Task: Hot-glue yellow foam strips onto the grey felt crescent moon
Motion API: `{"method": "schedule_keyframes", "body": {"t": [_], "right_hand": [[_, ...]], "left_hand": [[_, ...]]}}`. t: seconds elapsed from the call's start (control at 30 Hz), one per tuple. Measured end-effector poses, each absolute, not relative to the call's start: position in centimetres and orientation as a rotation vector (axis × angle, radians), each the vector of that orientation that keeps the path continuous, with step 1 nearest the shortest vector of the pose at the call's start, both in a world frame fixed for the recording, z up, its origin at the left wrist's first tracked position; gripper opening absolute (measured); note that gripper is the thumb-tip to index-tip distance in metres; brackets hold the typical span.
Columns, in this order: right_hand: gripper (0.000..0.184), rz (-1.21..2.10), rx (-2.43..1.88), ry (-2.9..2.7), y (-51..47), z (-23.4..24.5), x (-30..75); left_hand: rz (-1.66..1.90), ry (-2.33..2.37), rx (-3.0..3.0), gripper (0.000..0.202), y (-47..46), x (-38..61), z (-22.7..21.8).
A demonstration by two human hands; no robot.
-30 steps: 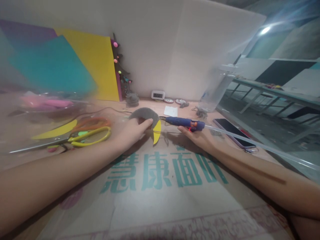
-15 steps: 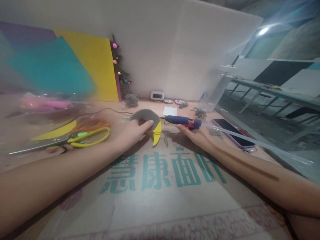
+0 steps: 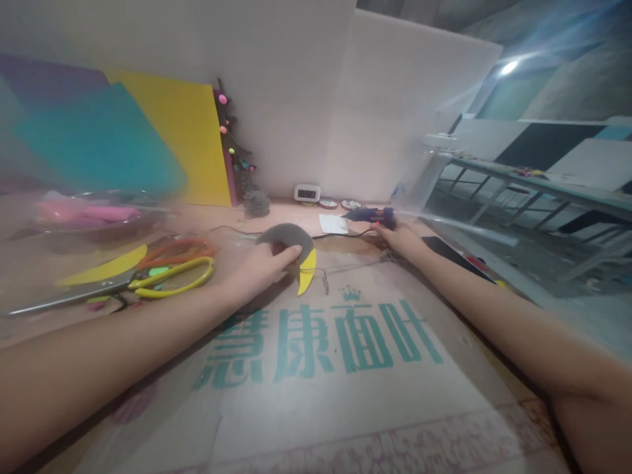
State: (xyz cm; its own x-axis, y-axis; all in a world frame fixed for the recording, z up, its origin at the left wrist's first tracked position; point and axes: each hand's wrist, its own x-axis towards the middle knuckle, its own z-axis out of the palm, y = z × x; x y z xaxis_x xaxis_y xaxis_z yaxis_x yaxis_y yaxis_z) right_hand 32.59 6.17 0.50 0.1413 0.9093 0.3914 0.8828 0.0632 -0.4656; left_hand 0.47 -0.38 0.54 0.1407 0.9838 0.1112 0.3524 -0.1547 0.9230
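Between the thumb and fingers of my left hand (image 3: pixel 273 262) is a grey crescent-shaped piece (image 3: pixel 286 236), held just above the table. A yellow crescent tip (image 3: pixel 307 273) shows at its right end, and twine (image 3: pixel 324 282) trails from there to the right. My right hand (image 3: pixel 401 238) is closed around a dark blue glue gun (image 3: pixel 374 216) at the back right of the table. The gun's nozzle points left, over a small white paper (image 3: pixel 333 224). A clear glue stick (image 3: pixel 459 227) sticks out of its rear, and a red light glows on it.
Scissors (image 3: pixel 170 276) with orange and yellow handles lie at left beside a yellow cut piece (image 3: pixel 106 266). A small digital clock (image 3: pixel 307 193) stands at the back. A phone (image 3: pixel 457 258) is partly behind my right forearm. A printed sheet (image 3: pixel 316 408) covers the front.
My right hand has carried the glue gun back, away from the grey crescent, to the small white paper. My left hand keeps its hold on the crescent, nearly in place.
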Motion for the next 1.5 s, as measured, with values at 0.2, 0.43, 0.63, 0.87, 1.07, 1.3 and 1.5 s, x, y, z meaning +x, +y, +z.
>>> {"method": "schedule_keyframes", "body": {"t": [0.2,0.43,0.63,0.87,1.07,1.3,1.5], "right_hand": [[0.040,0.045,-1.689,-1.793,6.7,0.0,32.9],[0.048,-0.118,-1.801,-1.929,6.0,1.3,33.3],[0.036,-0.691,-2.114,-2.204,3.7,4.2,32.4],[0.024,-0.432,-1.491,-2.355,0.2,3.9,26.0],[0.027,-0.149,-1.238,-2.270,-1.8,2.5,23.8],[0.020,-0.322,-0.845,-2.302,-2.2,0.1,23.6],[0.013,-0.462,-0.717,-2.321,-1.9,-0.1,23.8]], "left_hand": [[1.006,1.264,1.644,0.035,-0.2,0.3,0.0],[1.010,1.221,1.700,0.036,0.2,0.1,-0.2],[1.008,1.220,1.691,0.037,0.2,0.1,-0.6],[0.955,1.171,1.727,0.038,0.2,0.0,-0.2],[0.889,0.946,1.704,0.033,-0.2,0.3,0.1],[0.837,0.947,1.769,0.031,0.1,0.2,0.1],[0.807,0.907,1.817,0.032,0.5,0.1,-0.1]]}}
